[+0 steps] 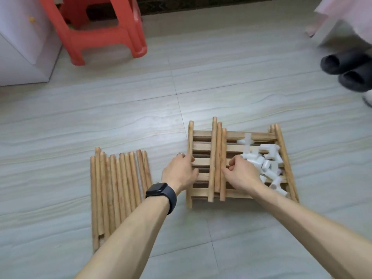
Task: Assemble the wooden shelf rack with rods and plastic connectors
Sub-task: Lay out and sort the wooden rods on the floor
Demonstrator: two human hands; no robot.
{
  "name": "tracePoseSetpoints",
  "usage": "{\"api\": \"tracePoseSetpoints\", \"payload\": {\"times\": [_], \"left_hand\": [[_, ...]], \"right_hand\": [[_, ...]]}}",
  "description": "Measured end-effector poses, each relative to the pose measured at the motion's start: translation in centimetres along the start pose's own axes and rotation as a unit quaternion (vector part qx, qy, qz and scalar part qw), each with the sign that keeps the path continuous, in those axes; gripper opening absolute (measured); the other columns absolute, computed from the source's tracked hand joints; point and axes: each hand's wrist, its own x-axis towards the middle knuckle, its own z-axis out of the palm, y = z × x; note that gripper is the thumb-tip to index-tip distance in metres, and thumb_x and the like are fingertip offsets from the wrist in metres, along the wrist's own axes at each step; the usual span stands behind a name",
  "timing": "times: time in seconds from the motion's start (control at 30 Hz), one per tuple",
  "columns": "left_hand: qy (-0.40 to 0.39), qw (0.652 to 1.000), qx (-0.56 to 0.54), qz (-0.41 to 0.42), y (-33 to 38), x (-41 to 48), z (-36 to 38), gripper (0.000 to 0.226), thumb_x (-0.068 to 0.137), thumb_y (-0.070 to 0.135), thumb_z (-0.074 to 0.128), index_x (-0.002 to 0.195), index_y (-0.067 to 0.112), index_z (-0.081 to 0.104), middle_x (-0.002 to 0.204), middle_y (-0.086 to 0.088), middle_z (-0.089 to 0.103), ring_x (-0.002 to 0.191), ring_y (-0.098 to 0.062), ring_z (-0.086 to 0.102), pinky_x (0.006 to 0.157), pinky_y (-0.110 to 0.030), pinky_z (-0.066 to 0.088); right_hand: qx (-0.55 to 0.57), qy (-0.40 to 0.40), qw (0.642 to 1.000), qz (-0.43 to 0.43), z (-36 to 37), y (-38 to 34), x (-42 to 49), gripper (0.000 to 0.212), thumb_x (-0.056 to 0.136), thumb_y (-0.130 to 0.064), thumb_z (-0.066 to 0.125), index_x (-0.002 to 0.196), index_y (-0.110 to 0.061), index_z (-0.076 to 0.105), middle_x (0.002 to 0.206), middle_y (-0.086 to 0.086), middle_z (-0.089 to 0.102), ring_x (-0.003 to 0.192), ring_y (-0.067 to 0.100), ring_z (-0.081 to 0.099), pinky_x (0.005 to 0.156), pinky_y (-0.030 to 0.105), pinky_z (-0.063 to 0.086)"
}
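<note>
A stack of wooden slatted shelf panels lies flat on the floor. A heap of white plastic connectors rests on its right half. Three loose wooden rods lie lengthwise across its middle. My left hand, with a dark watch on the wrist, curls its fingers round the panel's left side rail. My right hand pinches the rightmost of the three rods, just left of the connectors. To the left, several more rods lie side by side on the floor.
A red plastic stool stands at the back left beside a white cabinet. Dark slippers and a person's pale garment are at the right edge. Grey tiled floor surrounds the parts.
</note>
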Motion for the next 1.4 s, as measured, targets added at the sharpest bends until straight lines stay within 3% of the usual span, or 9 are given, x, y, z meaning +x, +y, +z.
{"api": "tracePoseSetpoints", "payload": {"times": [0.13, 0.43, 0.57, 0.7, 0.9, 1.07, 1.2, 1.3, 1.4], "left_hand": [[0.015, 0.998, 0.065, 0.013, 2.7, 0.3, 2.7, 0.034, 0.097, 0.047, 0.051, 0.115, 0.021, 0.064, 0.115, -0.002, 0.063, 0.104, -0.027, 0.061, 0.084, -0.041, 0.054], [-0.073, 0.987, -0.13, -0.063, 4.3, 1.0, 3.6, 0.026, 0.099, 0.042, 0.054, 0.095, 0.024, 0.074, 0.094, -0.001, 0.074, 0.094, -0.022, 0.068, 0.08, -0.03, 0.054], [-0.072, 0.978, -0.188, -0.049, 3.5, 0.4, 1.8, 0.019, 0.098, 0.034, 0.06, 0.09, 0.022, 0.071, 0.084, 0.005, 0.07, 0.087, -0.02, 0.069, 0.078, -0.029, 0.056], [-0.008, 0.971, -0.231, -0.067, -1.9, -0.8, -3.4, 0.016, 0.096, 0.029, 0.062, 0.099, 0.016, 0.07, 0.091, 0.0, 0.072, 0.081, -0.022, 0.073, 0.076, -0.043, 0.062], [0.144, 0.961, -0.09, -0.218, -17.2, -5.8, -7.6, 0.018, 0.1, 0.027, 0.054, 0.112, 0.017, 0.063, 0.121, -0.01, 0.066, 0.122, -0.033, 0.057, 0.094, -0.037, 0.047], [0.091, 0.931, -0.034, -0.352, -26.0, -11.4, -3.7, 0.01, 0.101, 0.025, 0.05, 0.1, 0.018, 0.057, 0.106, -0.009, 0.069, 0.088, -0.027, 0.057, 0.073, -0.032, 0.041], [0.068, 0.914, -0.064, -0.396, -28.5, -13.3, -1.3, 0.016, 0.101, 0.026, 0.051, 0.108, 0.015, 0.059, 0.115, -0.013, 0.067, 0.105, -0.034, 0.061, 0.081, -0.033, 0.045], [0.078, 0.91, -0.107, -0.392, -28.9, -13.5, -0.3, 0.014, 0.1, 0.027, 0.054, 0.109, 0.016, 0.056, 0.114, -0.012, 0.066, 0.095, -0.027, 0.057, 0.079, -0.032, 0.044], [0.102, 0.913, -0.161, -0.362, -28.6, -13.2, 0.2, 0.041, 0.098, 0.033, 0.058, 0.136, 0.021, 0.049, 0.122, -0.014, 0.058, 0.103, -0.028, 0.056, 0.086, -0.033, 0.045]], "right_hand": [[0.029, -0.035, 0.999, 0.023, 0.9, 0.7, 0.8, 0.024, 0.092, -0.051, 0.062, 0.082, -0.029, 0.057, 0.091, -0.004, 0.071, 0.092, 0.021, 0.066, 0.083, 0.039, 0.056], [0.222, -0.083, 0.968, 0.078, 1.9, 0.8, 2.1, 0.012, 0.091, -0.03, 0.075, 0.09, -0.019, 0.07, 0.054, -0.004, 0.068, 0.05, 0.009, 0.064, 0.058, 0.029, 0.062], [0.244, -0.037, 0.968, 0.05, 2.0, 0.9, 1.9, 0.017, 0.089, -0.034, 0.076, 0.097, -0.022, 0.066, 0.08, -0.007, 0.075, 0.07, 0.01, 0.072, 0.067, 0.035, 0.063], [0.284, -0.061, 0.957, -0.004, 1.6, -1.6, 0.7, 0.027, 0.088, -0.036, 0.077, 0.109, -0.021, 0.069, 0.09, -0.006, 0.077, 0.074, 0.008, 0.074, 0.055, 0.021, 0.055], [0.137, -0.155, 0.975, -0.082, 6.2, -8.5, -2.5, 0.02, 0.087, -0.04, 0.075, 0.099, -0.029, 0.064, 0.086, -0.009, 0.072, 0.074, 0.011, 0.069, 0.072, 0.038, 0.061], [0.072, -0.192, 0.977, -0.066, 12.1, -11.6, -3.6, 0.027, 0.092, -0.043, 0.067, 0.109, -0.027, 0.054, 0.096, -0.006, 0.069, 0.09, 0.019, 0.07, 0.085, 0.043, 0.06], [0.024, -0.172, 0.984, -0.037, 15.2, -11.9, -3.5, 0.035, 0.097, -0.039, 0.061, 0.125, -0.019, 0.053, 0.111, 0.002, 0.067, 0.099, 0.025, 0.063, 0.082, 0.032, 0.049], [-0.005, -0.179, 0.984, -0.019, 16.2, -11.5, -3.8, 0.027, 0.096, -0.03, 0.057, 0.12, -0.019, 0.052, 0.118, 0.008, 0.068, 0.108, 0.031, 0.063, 0.09, 0.037, 0.051], [-0.022, -0.158, 0.987, -0.027, 16.8, -11.4, -4.4, 0.035, 0.093, -0.021, 0.054, 0.127, -0.015, 0.052, 0.128, 0.011, 0.06, 0.114, 0.034, 0.06, 0.097, 0.041, 0.05]]}}
